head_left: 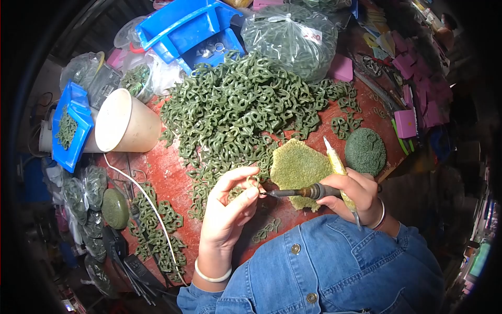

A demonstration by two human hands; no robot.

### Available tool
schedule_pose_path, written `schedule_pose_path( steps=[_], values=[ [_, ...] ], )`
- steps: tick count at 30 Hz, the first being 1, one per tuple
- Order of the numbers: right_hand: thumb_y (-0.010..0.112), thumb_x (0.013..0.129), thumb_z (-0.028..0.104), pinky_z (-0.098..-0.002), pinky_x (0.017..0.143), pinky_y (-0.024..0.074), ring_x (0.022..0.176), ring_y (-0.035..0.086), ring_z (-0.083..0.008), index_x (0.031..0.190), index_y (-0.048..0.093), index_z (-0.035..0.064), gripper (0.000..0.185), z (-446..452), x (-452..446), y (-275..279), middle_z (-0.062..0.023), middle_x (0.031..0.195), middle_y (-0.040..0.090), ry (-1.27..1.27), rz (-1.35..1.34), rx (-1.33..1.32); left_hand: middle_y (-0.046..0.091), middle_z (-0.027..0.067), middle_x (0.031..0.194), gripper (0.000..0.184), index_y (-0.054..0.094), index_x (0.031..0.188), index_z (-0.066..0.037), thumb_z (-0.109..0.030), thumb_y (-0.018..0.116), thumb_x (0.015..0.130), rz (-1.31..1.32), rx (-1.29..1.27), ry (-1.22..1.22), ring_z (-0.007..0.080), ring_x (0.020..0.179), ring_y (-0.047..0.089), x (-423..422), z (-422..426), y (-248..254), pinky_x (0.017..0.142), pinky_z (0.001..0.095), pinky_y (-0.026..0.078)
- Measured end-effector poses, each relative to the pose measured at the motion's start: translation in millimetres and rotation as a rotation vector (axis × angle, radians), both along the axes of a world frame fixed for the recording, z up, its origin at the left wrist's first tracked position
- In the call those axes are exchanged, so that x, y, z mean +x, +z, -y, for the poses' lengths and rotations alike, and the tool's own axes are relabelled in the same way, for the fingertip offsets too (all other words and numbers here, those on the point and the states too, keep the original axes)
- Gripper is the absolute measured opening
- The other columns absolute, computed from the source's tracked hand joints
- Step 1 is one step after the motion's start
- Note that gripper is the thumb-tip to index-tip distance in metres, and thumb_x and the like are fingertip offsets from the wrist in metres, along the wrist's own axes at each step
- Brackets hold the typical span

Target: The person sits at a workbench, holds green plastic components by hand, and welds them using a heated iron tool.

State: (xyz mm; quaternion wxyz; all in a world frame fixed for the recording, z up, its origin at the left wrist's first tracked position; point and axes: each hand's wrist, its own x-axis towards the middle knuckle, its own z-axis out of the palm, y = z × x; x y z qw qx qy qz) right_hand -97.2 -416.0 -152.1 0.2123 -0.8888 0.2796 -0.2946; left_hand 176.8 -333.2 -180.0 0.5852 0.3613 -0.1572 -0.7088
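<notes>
My left hand [226,206] pinches a small green wax ring [253,179] between thumb and fingertips. My right hand [356,194] is closed around a soldering iron [295,192] with a dark barrel, its thin tip at or very near the ring; I cannot tell if they touch. Across the same hand lies a slim pointed tool with a yellow-wrapped handle [336,163], also held in the fingers. Just beyond the iron, a yellow-green rough-surfaced pad [298,165] rests on the red tabletop [172,175]. A large heap of green wax pieces [240,104] spreads in front of both hands.
A white bucket [141,131] and blue bins [191,31] stand at the left and back. A bulging clear bag [290,42] sits behind the heap. A dark green round pad [365,152] lies right; a pale cord [141,191] crosses the left side.
</notes>
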Motion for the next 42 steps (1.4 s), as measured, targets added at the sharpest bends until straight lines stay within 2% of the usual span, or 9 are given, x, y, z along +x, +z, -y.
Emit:
schedule_pose_path(
  steps=[7,17,22,25,29,32,34,37,42],
  values=[
    [0.088,0.079,0.019,-0.0340,0.053,0.0519,0.061,0.065,-0.0231,0.103,0.069,0.0038,0.035,0.7,1.5,2.8,-0.0083,0.081,0.064,0.017,-0.010,0.012,0.066,0.0078,0.099,0.045,0.054,0.137,0.000,0.001,0.068,0.094,0.009,0.001,0.011,0.0024,0.062,0.045,-2.3,0.8,3.9,0.052,0.0164,0.033],
    [0.088,0.078,0.019,-0.0336,0.052,0.0511,0.060,0.065,-0.0234,0.104,0.069,0.0038,0.036,1.2,2.8,6.8,-0.0081,0.079,0.063,0.017,-0.050,0.010,0.066,0.0067,0.098,0.044,0.056,0.135,-0.001,-0.001,0.070,0.093,0.048,0.021,0.009,0.0022,0.062,0.046,-2.0,0.5,3.6,0.052,0.0158,0.033],
    [0.088,0.078,0.017,-0.0333,0.052,0.0497,0.059,0.063,-0.0236,0.102,0.069,0.0029,0.034,2.6,4.4,-1.2,-0.0088,0.077,0.064,-0.013,0.078,0.073,0.065,0.0057,0.100,0.046,0.058,0.132,0.000,0.004,0.073,0.089,0.128,0.040,-0.002,0.0092,0.081,0.064,-2.5,-0.8,4.1,0.062,0.0174,0.045],
    [0.088,0.078,0.016,-0.0329,0.052,0.0494,0.060,0.063,-0.0232,0.102,0.069,0.0023,0.034,1.7,5.7,0.6,-0.0087,0.077,0.063,-0.032,0.050,0.059,0.065,0.0056,0.101,0.045,0.060,0.130,0.000,0.004,0.075,0.088,0.235,0.033,-0.021,0.0133,0.090,0.068,-3.3,-1.6,4.5,0.071,0.0204,0.050],
    [0.089,0.078,0.017,-0.0329,0.051,0.0491,0.059,0.063,-0.0226,0.102,0.069,0.0021,0.035,1.1,7.4,-0.1,-0.0083,0.077,0.063,-0.040,0.024,0.024,0.066,0.0059,0.102,0.042,0.062,0.128,0.001,0.003,0.075,0.088,0.321,0.008,-0.045,0.0135,0.090,0.067,-6.0,-0.6,7.4,0.075,0.0224,0.051],
    [0.089,0.078,0.017,-0.0331,0.051,0.0490,0.058,0.062,-0.0220,0.103,0.069,0.0025,0.035,1.2,7.8,-0.4,-0.0078,0.077,0.063,-0.024,0.008,0.001,0.069,0.0041,0.098,0.036,0.067,0.125,-0.001,0.002,0.074,0.089,0.366,-0.057,-0.007,0.0073,0.079,0.064,-9.6,0.7,8.4,0.067,0.0193,0.047],
    [0.089,0.078,0.018,-0.0330,0.050,0.0496,0.057,0.063,-0.0218,0.103,0.069,0.0029,0.036,1.1,7.7,-0.2,-0.0073,0.077,0.062,-0.023,-0.001,-0.008,0.069,0.0048,0.101,0.036,0.068,0.123,0.000,0.003,0.075,0.088,0.377,-0.052,-0.015,0.0106,0.089,0.066,-9.3,0.7,10.1,0.082,0.0242,0.051],
    [0.089,0.078,0.019,-0.0328,0.051,0.0504,0.058,0.063,-0.0215,0.103,0.069,0.0032,0.036,0.8,8.8,-0.1,-0.0071,0.077,0.062,-0.029,0.008,-0.005,0.068,0.0053,0.104,0.036,0.069,0.122,0.001,0.003,0.075,0.087,0.385,-0.018,-0.020,0.0111,0.092,0.065,-9.1,-0.2,11.3,0.089,0.0268,0.051],
    [0.089,0.078,0.019,-0.0327,0.051,0.0509,0.058,0.064,-0.0215,0.104,0.069,0.0033,0.036,0.4,9.2,1.0,-0.0071,0.077,0.062,-0.029,-0.003,-0.004,0.069,0.0047,0.106,0.036,0.069,0.122,0.000,0.003,0.076,0.086,0.399,-0.023,-0.028,0.0102,0.094,0.064,-8.7,-0.4,10.1,0.089,0.0261,0.051]
  ],
)
